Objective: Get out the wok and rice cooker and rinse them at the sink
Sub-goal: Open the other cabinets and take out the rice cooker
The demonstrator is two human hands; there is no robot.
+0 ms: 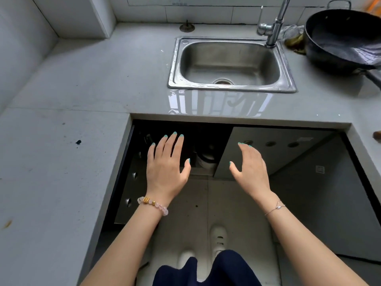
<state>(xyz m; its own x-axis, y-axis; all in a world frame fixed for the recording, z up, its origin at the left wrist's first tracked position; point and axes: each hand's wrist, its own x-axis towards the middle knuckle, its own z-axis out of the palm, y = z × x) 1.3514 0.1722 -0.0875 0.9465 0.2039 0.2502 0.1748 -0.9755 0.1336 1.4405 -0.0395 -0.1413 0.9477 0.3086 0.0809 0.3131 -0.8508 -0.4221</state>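
- the wok (340, 44) sits mouth up on the counter (82, 89) at the far right, just right of the sink (231, 88) and faucet (276, 23). its long handle (374, 78) points near-right and runs out of view, so its long axis goes from far-left to near-right.
- the rice cooker (206, 161) is low in the dark open cupboard under the sink. only part of a white body with a dark top shows, and you cannot tell which way it faces.
- the wok is well apart from both of your hands, up and to the right. the rice cooker shows between them, nearer your left thumb, and neither hand touches it.
- your left hand (165, 168) is released, palm down, its fingers (174, 141) straight and spread toward the cupboard opening, holding nothing.
- your right hand (252, 170) is released too, its fingers (247, 148) gently bent, the thumb held apart, grasping nothing. it lies over the open right cupboard door (288, 149) in view; contact cannot be told.
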